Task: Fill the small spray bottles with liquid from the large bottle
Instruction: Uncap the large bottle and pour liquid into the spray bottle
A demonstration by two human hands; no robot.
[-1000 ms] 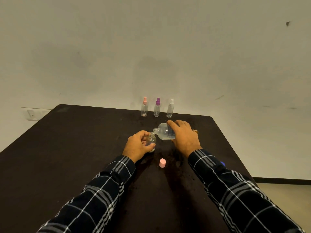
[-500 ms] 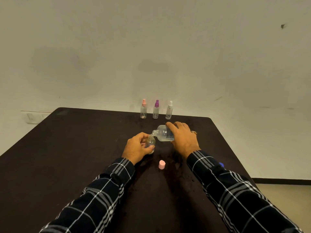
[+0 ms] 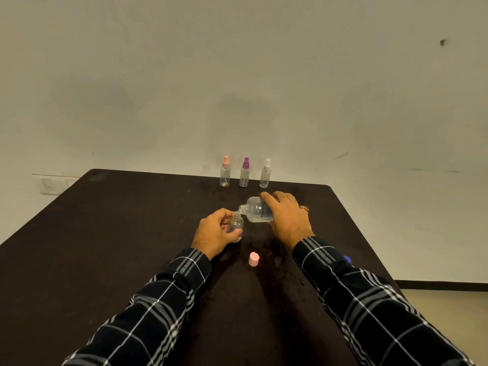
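My right hand [image 3: 287, 215] grips the large clear bottle [image 3: 256, 210], tipped on its side with its neck over the mouth of a small open spray bottle [image 3: 235, 225]. My left hand [image 3: 215, 231] holds that small bottle upright on the dark table [image 3: 105, 247]. A pink cap [image 3: 253, 259] lies on the table just in front of my hands. Three capped small spray bottles stand in a row at the far edge: pink-topped [image 3: 225, 171], purple-topped [image 3: 245, 172] and white-topped [image 3: 265, 173].
A small blue object [image 3: 347, 259] peeks out beside my right sleeve near the table's right edge. A pale wall rises right behind the table. The floor shows at the lower right past the table edge.
The view has shifted slightly. My hands and both bottles keep the same pouring pose, with the large bottle still tipped over the small one.
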